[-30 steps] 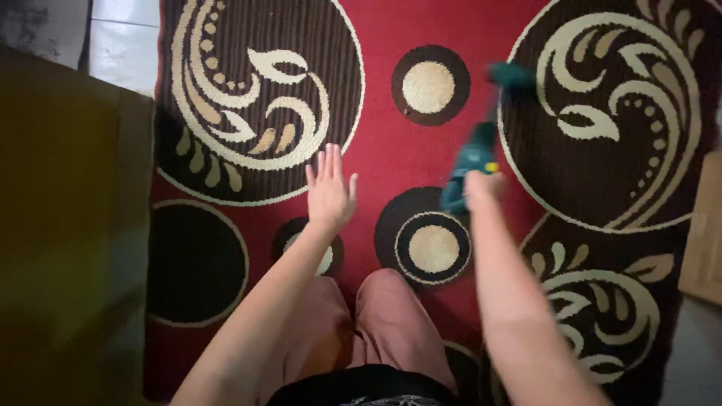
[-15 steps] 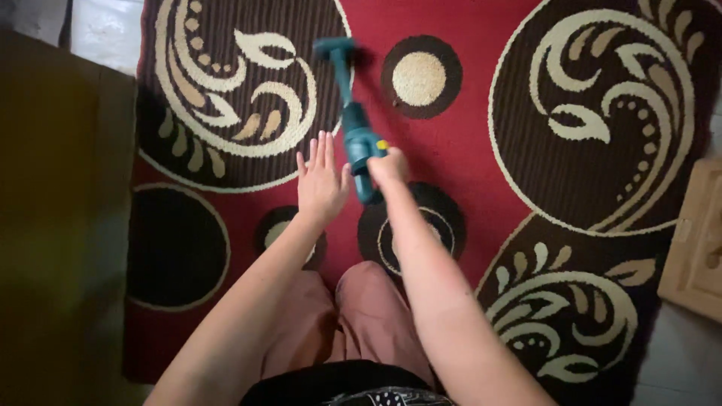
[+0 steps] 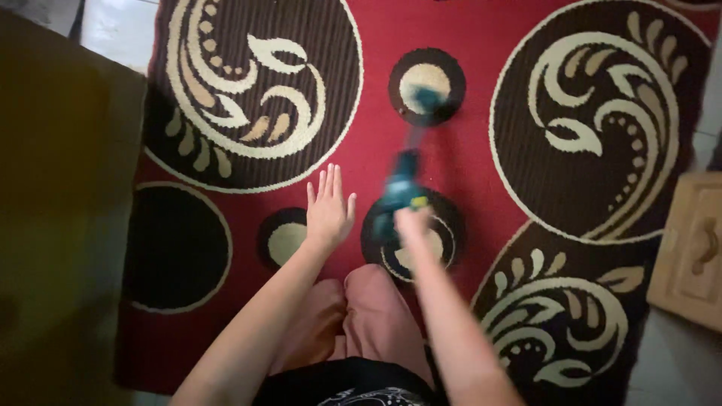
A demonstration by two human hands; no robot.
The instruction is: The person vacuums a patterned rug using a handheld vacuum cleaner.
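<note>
A red carpet [image 3: 466,143] with dark brown circles and cream leaf scrolls covers the floor in front of the kneeling person, whose pink trousers [image 3: 361,316] show at the bottom of the view. A dark olive-brown piece of furniture [image 3: 60,225] fills the left edge, a pale wooden cabinet with a handle [image 3: 692,252] stands at the right edge, and a strip of light floor tile [image 3: 113,34] shows at the top left. Nothing lies on the carpet between the hands and the patterns ahead.

The left hand [image 3: 329,210] rests flat, palm down, on the red carpet, its fingers [image 3: 325,183] straight and slightly spread, holding nothing. The right hand [image 3: 412,224] is blurred with motion; its fingers are closed round the grip of a teal handheld vacuum cleaner [image 3: 402,184]. The vacuum's narrow tube runs away from the person, and its nozzle [image 3: 427,98] sits over the small dark circle with the cream centre near the top middle.

Half a second earlier the nozzle lay farther left, at the edge of the big scrolled circle, and the right hand was just beside the left. Now the vacuum has swung to the right and the hands are apart, while the left hand has kept its place on the carpet.
</note>
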